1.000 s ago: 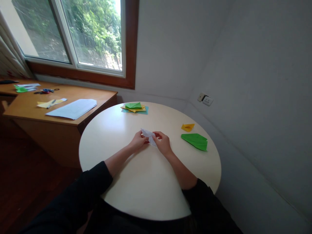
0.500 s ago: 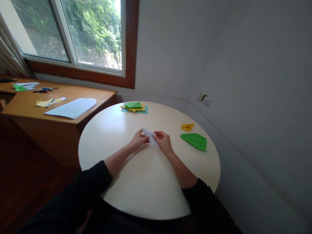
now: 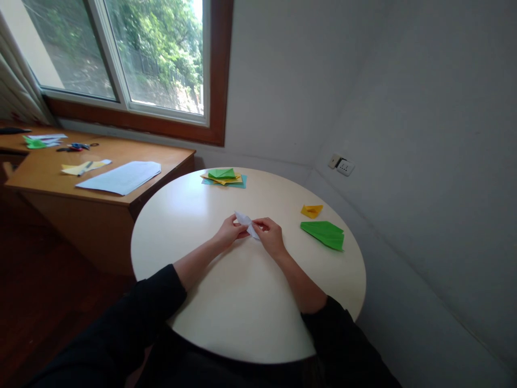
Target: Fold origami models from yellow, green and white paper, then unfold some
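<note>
A small piece of folded white paper [image 3: 244,219] is held between both hands, above the middle of the round table. My left hand [image 3: 230,233] is closed on its left side, thumb and fingers pinching it. From the right, my right hand [image 3: 269,234] pinches the paper's other side between thumb and fingers. The finer folds are partly covered by the fingers and too small to make out. To the right of my right hand lie a folded green paper plane [image 3: 323,234] and a small folded yellow paper [image 3: 312,210].
The round white table [image 3: 242,302] carries a stack of green, yellow and blue papers [image 3: 223,177] at its far edge. On the wooden desk [image 3: 117,153] at left lie white sheets [image 3: 121,178], a pen on yellow paper [image 3: 84,168] and scissors [image 3: 81,146]. Walls rise behind and right.
The white paper looks narrower, its lower right part folded in closer under my right fingers. Both hands stay at nearly the same place. The view has shifted very slightly.
</note>
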Tool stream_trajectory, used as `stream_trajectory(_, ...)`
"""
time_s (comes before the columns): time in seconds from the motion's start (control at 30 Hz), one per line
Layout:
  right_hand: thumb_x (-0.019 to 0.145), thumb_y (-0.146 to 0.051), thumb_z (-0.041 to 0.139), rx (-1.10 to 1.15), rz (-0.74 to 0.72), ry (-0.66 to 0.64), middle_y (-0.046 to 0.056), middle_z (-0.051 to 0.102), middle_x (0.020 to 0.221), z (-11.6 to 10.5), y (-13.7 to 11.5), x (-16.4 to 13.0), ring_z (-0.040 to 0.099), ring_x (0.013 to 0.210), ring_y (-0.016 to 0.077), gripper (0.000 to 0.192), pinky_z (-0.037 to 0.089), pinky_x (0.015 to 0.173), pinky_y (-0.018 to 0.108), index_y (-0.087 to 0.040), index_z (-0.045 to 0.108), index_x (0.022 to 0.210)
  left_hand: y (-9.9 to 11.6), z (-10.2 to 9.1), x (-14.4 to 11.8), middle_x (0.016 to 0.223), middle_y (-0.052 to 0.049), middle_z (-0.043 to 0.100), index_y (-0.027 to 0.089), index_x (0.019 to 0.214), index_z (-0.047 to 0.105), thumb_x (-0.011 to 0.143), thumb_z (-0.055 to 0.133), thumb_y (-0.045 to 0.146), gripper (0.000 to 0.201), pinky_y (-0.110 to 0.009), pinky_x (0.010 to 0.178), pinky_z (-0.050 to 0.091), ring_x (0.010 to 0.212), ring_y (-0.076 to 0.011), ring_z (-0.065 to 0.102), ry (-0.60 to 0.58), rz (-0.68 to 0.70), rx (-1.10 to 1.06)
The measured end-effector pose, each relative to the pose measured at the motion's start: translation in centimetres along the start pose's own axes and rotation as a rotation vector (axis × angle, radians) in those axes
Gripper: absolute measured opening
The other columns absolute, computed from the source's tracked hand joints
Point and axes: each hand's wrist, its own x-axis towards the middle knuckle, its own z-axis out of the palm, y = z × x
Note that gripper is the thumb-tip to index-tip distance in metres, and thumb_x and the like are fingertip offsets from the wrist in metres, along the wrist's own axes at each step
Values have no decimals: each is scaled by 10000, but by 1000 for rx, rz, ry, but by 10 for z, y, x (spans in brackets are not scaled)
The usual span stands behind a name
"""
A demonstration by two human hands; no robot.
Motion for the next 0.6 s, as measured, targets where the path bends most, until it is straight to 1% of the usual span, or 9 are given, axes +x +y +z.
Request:
stream_trajectory(0.07,726,-332,564,6,9,-9,52,670,779,0,-1,0,601,726,171,190,459,612,270,-178,673,746,0,-1,0,666,-30,663,127,847,507,658,660,55,254,-324,743,528,634,-128,642,8,14,9)
stream_trajectory(0.2,734,-366,560,56,61,-10,46,679,764,1,1,1,606,714,174,215,476,630,280,-183,671,713,1,-1,0,657,-23,661,131,857,514,650,678,84,269,-327,738,526,635,-130,642,-17,48,49)
stream_trajectory(0.3,691,-372,610,122,97,-24,47,678,746,2,7,2,611,696,176,207,485,625,282,-175,670,708,1,-1,0,649,-17,658,131,848,513,638,684,91,273,-321,725,525,634,-130,641,-42,71,83)
stream_trajectory(0.47,623,-340,670,239,176,-46,41,667,713,5,15,4,616,638,166,194,497,609,286,-169,648,711,1,0,0,647,4,648,135,792,506,616,683,93,252,-280,670,523,627,-120,631,-90,160,155)
stream_trajectory(0.6,567,-327,709,321,226,-25,27,653,685,7,17,6,615,623,154,259,513,623,293,-172,633,761,1,0,0,644,9,644,140,789,503,612,683,110,254,-265,650,517,617,-117,627,-110,188,166)
